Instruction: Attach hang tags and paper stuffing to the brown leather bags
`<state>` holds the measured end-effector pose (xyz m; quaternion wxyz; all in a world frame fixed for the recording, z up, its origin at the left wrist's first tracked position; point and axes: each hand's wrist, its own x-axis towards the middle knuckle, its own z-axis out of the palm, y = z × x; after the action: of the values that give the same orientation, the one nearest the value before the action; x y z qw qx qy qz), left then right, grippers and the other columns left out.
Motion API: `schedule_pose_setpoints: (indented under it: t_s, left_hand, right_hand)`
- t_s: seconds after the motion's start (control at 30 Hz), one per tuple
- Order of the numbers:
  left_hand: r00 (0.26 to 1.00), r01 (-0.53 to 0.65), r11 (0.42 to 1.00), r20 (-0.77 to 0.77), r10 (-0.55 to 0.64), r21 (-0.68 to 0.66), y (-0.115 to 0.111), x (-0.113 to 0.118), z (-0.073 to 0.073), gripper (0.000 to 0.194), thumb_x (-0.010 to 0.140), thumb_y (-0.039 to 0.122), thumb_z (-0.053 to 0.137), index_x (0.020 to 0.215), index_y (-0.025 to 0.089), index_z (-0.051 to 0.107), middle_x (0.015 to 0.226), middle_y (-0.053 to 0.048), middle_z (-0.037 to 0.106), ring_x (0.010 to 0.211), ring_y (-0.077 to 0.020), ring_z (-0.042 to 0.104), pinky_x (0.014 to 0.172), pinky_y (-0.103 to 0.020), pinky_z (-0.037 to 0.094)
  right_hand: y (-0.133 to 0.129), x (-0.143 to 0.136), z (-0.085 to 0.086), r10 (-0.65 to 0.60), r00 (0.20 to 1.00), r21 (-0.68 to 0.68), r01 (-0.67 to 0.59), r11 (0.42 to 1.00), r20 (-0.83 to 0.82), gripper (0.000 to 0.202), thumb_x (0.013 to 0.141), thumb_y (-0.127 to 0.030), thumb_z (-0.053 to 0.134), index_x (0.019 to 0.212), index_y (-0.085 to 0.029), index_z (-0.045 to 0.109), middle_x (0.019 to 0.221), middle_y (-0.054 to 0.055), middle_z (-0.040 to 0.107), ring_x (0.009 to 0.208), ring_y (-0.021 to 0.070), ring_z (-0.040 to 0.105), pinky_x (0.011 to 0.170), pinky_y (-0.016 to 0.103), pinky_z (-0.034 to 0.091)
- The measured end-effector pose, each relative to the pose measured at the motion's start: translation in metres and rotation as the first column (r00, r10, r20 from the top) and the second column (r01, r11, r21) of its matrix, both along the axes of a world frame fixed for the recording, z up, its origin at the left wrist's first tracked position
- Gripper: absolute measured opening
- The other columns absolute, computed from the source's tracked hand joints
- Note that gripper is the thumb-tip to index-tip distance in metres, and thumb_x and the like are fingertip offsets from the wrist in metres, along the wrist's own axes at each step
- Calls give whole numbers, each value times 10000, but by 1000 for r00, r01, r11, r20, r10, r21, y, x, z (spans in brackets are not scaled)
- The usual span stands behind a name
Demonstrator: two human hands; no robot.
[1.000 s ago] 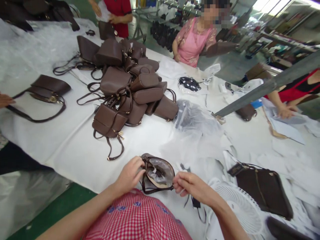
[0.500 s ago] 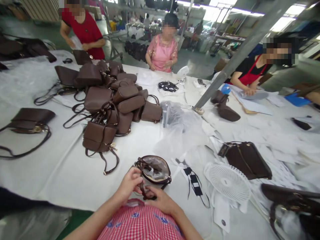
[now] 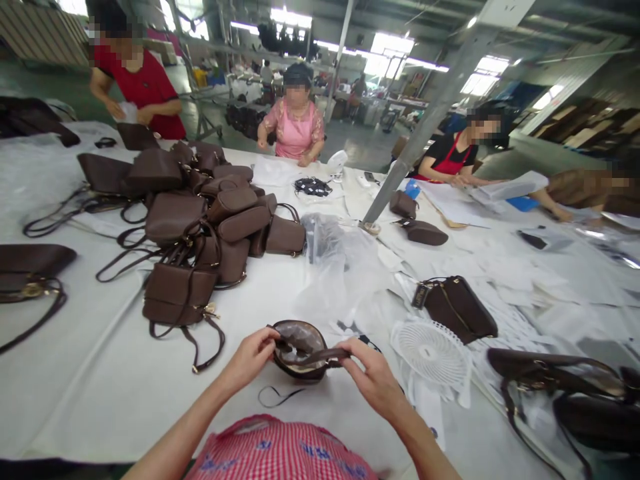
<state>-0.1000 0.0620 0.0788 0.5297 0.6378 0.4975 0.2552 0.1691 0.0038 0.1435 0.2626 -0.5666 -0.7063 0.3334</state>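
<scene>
A small dark brown handbag (image 3: 305, 377) stands on the table right in front of me, its top open and a pale lining showing inside. My left hand (image 3: 254, 353) is closed in a pinch at the bag's left rim. My right hand (image 3: 369, 368) pinches the brown strap (image 3: 320, 358) at the bag's right side; the strap crosses over the opening. Between the bag and my checked apron lies a thin black cord (image 3: 280, 398). Part of a black tag (image 3: 369, 343) shows beyond my right hand.
A pile of brown handbags (image 3: 175, 220) is at the left, with clear plastic (image 3: 345, 267) beside it. At the right are a white fan (image 3: 430, 353), a flat brown bag (image 3: 460, 308) and more bags (image 3: 550, 380). A slanted metal post (image 3: 400, 170) rises mid-table. Several co-workers stand around.
My hands have moved apart to either side of the bag, the right one now drawing the strap across the opening. The view has tilted up and turned right.
</scene>
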Motion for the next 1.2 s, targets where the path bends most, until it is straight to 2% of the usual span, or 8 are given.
schedule_pose_setpoints:
  t_s: [0.23, 0.37, 0.5, 0.6, 0.7, 1.0, 1.1, 1.2]
  left_hand:
    - [988, 137, 910, -123, -96, 390, -14, 3, 25, 514, 678, 40, 447, 1152, 202, 564, 1234, -94, 562, 1167, -234, 485, 1030, -422, 378]
    - [997, 77, 950, -7, -79, 304, -14, 21, 48, 478, 754, 129, 505, 1225, 207, 524, 1203, -79, 595, 1097, -216, 535, 985, -366, 413]
    - [989, 101, 993, 100, -106, 56, 5, 27, 57, 212, 835, 267, 477, 890, 157, 650, 777, -23, 648, 718, -151, 567, 688, -254, 446]
    - [951, 277, 943, 193, -242, -182, 24, 18, 54, 257, 806, 339, 513, 745, 127, 646, 558, 23, 553, 529, -106, 465, 557, -220, 359]
    - [918, 361, 901, 259, -299, -240, 40, 7, 44, 339, 786, 415, 545, 628, 125, 617, 496, 35, 497, 482, -86, 398, 531, -215, 305]
    - [900, 9, 945, 413, 135, -327, 57, -2, 3, 438, 763, 540, 596, 577, 191, 409, 481, 74, 371, 529, -108, 416, 650, -260, 387]
    - [888, 10, 948, 439, 139, -319, 56, -11, 5, 369, 759, 497, 625, 653, 171, 488, 543, 56, 431, 585, -119, 458, 643, -251, 378]
    - [923, 93, 966, 386, 8, -242, 56, -23, 18, 242, 711, 365, 691, 759, 148, 593, 676, 16, 545, 670, -129, 497, 658, -242, 379]
  right_hand:
    - [34, -30, -8, 50, 997, 28, -52, 998, 57, 269, 922, -275, 437, 1079, -199, 642, 985, 69, 685, 917, 203, 605, 836, 324, 446]
    - [41, -33, -4, 144, 989, -16, -143, 990, 27, 256, 922, -264, 423, 1021, -211, 653, 888, 44, 683, 830, 184, 605, 780, 304, 447]
    - [48, -26, -4, 127, 949, -233, -198, 952, -289, 204, 911, -343, 454, 974, -200, 585, 683, -18, 635, 626, 137, 579, 634, 259, 453]
    - [51, -18, -9, 64, 859, -372, -286, 883, -508, 312, 868, -495, 517, 853, -184, 546, 640, -23, 618, 576, 125, 561, 587, 249, 442]
    - [53, -14, -13, 44, 801, -433, -368, 823, -598, 447, 845, -602, 507, 762, -166, 560, 616, -12, 605, 566, 120, 549, 599, 254, 431]
    - [54, -14, -30, -55, 736, -455, -356, 816, -674, 334, 788, -488, 644, 837, -159, 610, 708, -5, 635, 664, 117, 550, 679, 252, 408]
    - [52, -7, -39, -9, 764, -457, -377, 806, -645, 307, 776, -426, 651, 947, -172, 665, 800, 5, 656, 737, 134, 563, 721, 267, 414]
    - [49, 0, -45, 73, 839, -444, -357, 822, -540, 349, 778, -384, 626, 1073, -207, 687, 862, 12, 659, 766, 156, 561, 729, 285, 425]
